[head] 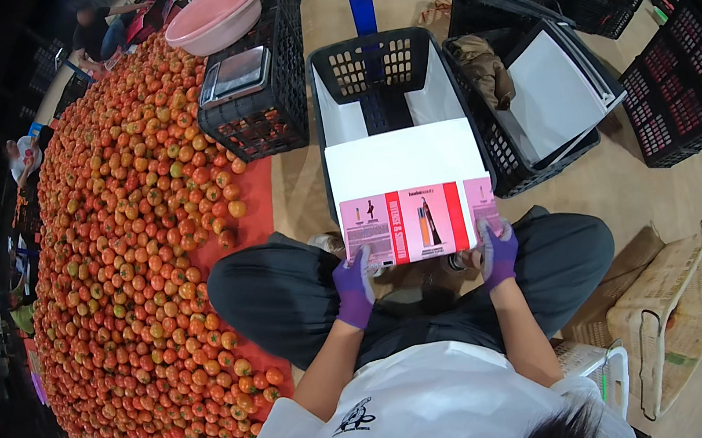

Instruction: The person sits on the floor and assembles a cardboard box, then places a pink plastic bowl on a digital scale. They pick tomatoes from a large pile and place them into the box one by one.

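Observation:
Between my knees I hold a white sheet of card (400,159) with a pink and red printed panel (421,223) along its near end. My left hand (355,288), in a purple and grey glove, grips the near left corner. The near right corner is in my right hand (498,253), gloved the same way. Beyond, the sheet's far part lies over the near end of a black plastic crate (378,42). White lining covers the crate's side walls, and a dark strip of its floor shows between white pieces. The sheet hides the crate's near end.
A large heap of tomatoes (146,279) spreads on my left. A digital scale (235,73) and a pink basin (214,16) rest on stacked black crates. Another crate on the right holds white sheets (554,92) and brown cloth (484,72). A pale plastic crate (670,316) lies at lower right.

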Motion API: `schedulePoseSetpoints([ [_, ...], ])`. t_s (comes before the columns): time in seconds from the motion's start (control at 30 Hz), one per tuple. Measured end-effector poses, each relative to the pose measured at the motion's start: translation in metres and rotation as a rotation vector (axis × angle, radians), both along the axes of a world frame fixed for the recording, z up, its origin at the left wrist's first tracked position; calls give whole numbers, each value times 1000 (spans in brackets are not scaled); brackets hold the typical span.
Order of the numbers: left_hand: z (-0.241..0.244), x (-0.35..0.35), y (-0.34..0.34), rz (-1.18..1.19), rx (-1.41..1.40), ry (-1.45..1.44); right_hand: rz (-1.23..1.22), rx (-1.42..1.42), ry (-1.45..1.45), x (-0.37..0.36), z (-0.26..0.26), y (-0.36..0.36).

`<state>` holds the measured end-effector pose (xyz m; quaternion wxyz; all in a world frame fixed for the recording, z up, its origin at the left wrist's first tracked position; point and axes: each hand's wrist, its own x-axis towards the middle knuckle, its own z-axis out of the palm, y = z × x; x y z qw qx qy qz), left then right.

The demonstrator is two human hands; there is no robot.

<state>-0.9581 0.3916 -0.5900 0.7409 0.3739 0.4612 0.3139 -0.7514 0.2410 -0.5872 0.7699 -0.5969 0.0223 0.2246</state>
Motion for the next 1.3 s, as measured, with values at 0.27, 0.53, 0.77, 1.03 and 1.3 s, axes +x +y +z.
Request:
schedulePoseSetpoints([
  [0.27,5,-1,11,76,182,-41,-3,-88,-76,4,-5,5],
  [0.53,-8,-20,27,-458,-129,-31,83,-289,-159,30,-61,-11],
  [0.77,66,6,-6,-291,54,76,209,266,239,-1,27,-3],
  [1.03,107,53,-23,-192,199,9,498,348,111,-20,86,49],
  [1.3,157,-95,21,-29,194,98,-155,220,-636,172,131,-69],
])
